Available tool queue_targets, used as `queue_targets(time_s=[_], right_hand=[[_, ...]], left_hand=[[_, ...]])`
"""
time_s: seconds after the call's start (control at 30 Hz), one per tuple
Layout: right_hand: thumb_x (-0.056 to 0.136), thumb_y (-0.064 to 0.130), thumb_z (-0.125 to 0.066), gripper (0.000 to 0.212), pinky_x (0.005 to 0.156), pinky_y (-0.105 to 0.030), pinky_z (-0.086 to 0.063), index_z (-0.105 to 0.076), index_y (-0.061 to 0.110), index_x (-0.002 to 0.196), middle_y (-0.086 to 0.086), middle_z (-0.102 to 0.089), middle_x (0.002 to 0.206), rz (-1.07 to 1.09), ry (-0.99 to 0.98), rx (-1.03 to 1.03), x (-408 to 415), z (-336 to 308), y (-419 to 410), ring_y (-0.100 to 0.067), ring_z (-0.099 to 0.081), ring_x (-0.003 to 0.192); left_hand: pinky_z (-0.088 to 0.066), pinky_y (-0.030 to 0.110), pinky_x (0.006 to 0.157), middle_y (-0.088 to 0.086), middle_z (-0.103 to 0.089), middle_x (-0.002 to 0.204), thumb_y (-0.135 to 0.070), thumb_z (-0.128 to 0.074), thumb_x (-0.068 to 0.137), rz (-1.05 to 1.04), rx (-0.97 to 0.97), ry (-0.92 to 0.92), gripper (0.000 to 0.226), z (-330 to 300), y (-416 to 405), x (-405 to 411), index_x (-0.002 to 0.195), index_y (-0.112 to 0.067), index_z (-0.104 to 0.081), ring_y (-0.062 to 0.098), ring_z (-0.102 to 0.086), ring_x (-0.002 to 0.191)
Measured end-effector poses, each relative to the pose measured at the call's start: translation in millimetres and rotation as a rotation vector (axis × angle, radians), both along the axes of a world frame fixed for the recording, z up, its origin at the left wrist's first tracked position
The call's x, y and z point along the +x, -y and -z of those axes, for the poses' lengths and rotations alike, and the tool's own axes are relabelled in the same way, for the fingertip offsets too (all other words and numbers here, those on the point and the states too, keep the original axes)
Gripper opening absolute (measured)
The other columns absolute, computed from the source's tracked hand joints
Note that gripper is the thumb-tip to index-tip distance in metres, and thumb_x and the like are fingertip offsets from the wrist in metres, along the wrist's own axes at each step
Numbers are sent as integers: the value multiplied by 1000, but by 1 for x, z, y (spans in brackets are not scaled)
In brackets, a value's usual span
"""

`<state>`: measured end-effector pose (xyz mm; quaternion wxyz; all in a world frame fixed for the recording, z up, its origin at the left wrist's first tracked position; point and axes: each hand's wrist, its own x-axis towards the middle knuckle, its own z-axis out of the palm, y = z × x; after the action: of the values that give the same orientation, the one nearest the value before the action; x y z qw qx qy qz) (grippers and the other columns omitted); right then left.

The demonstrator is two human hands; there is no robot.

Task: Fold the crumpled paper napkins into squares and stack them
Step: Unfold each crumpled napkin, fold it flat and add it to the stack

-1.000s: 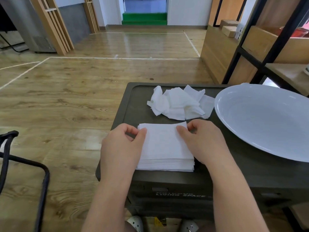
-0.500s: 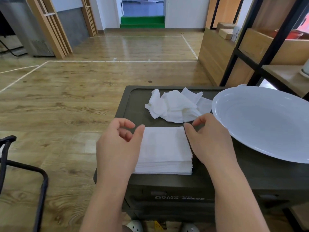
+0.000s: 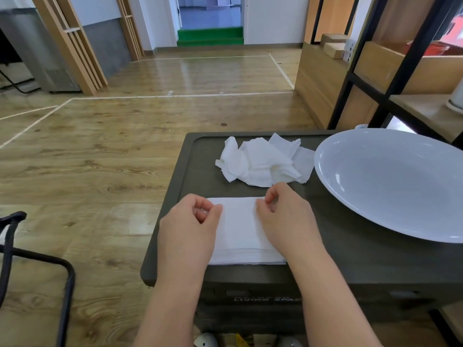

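Two hands sit on a stack of folded napkins at the near edge of a dark storage box. Left hand covers the stack's left side, fingers curled, thumb and forefinger tip meeting at the top napkin's far left corner; looks like a pinch on that corner. Right hand lies on the stack's right side, fingers curled inward, thumb and fingertips close together at the far right corner; whether paper is actually caught between them, cannot tell. Stack is square-ish, white, several layers visible along its near edge, flat on the box lid. Pile of crumpled napkins lies farther back on the lid, just beyond the right hand, loose and unfolded, its right edge just beside the rim of a large white plate. Plate takes up the right part of the lid and overhangs it. Wood-look floor to the left, black metal frame at lower left, wooden shelving with black uprights at right.
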<state>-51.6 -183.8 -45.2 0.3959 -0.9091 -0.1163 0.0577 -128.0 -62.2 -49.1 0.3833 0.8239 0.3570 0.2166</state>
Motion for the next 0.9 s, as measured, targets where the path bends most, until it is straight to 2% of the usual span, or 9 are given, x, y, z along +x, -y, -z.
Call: queue_targets(time_s=[0.17, 0.33, 0.43, 0.53, 0.6, 0.7, 0.8, 0.83, 0.9], right_hand=[[96, 26, -43, 9, 56, -28, -41, -44, 19, 90, 1, -56, 74, -55, -23, -66, 1, 0, -1, -14, -49, 65], [93, 29, -48, 10, 55, -23, -39, -47, 22, 87, 6, -53, 72, -55, -54, -13, 4, -3, 3, -9, -50, 65], [90, 30, -55, 11, 54, -18, -34, -52, 22, 83, 8, -53, 71, -48, -69, 57, 10, -9, 10, -6, -49, 64], [89, 33, -59, 15, 54, -15, -32, -52, 24, 79, 8, -54, 71, -11, -34, 91, 16, -16, 17, -5, -50, 64], [89, 33, -60, 17, 55, -15, -32, -52, 25, 77, 7, -54, 70, 18, -19, 137, 18, -18, 21, -6, -50, 62], [89, 33, -60, 18, 54, -16, -33, -52, 24, 76, 7, -55, 70, 21, -25, 174, 19, -19, 22, -6, -51, 61], [89, 32, -60, 17, 54, -15, -33, -52, 24, 77, 7, -54, 69, 11, -33, 182, 20, -18, 24, -5, -50, 60], [89, 32, -60, 16, 53, -15, -33, -52, 24, 77, 7, -55, 69, 12, -32, 190, 20, -17, 26, -5, -49, 59], [88, 33, -60, 15, 53, -15, -35, -53, 24, 78, 7, -54, 68, 18, -30, 208, 22, -17, 29, -6, -49, 58]], left_hand=[[-33, 22, 50, -9, -53, 63, -35, -63, 87, 13, 18, -53, 15, 1, 0, 1, 76, -28, -57, 7, -50, 60], [-31, 22, 49, -8, -50, 59, -38, -65, 85, 84, 33, -138, 17, -7, -12, 5, 73, -27, -60, 6, -46, 53], [-33, 24, 50, -10, -55, 64, -40, -64, 85, 127, 195, -222, 19, -26, -22, 20, 71, -27, -61, 5, -50, 56], [-36, 26, 53, -13, -57, 69, -36, -60, 88, 207, 405, -145, 15, -52, -19, 53, 77, -25, -61, 7, -53, 65], [-41, 28, 64, -11, -60, 81, -34, -57, 90, 343, 527, -135, 11, -63, -12, 83, 89, -24, -62, 14, -56, 81], [-43, 30, 78, -3, -60, 105, -32, -55, 91, 590, 736, -213, 22, -62, 0, 122, 111, -21, -56, 19, -54, 101], [-42, 31, 81, 2, -57, 116, -23, -50, 93, 633, 875, -351, 28, -50, 6, 144, 120, -16, -52, 22, -52, 108], [-42, 32, 79, 4, -57, 117, -20, -47, 93, 595, 866, -380, 27, -46, 4, 148, 119, -14, -52, 23, -53, 108], [-41, 30, 69, 7, -61, 108, -15, -44, 92, 456, 680, -386, 20, -41, -2, 155, 105, -11, -58, 25, -56, 94]])
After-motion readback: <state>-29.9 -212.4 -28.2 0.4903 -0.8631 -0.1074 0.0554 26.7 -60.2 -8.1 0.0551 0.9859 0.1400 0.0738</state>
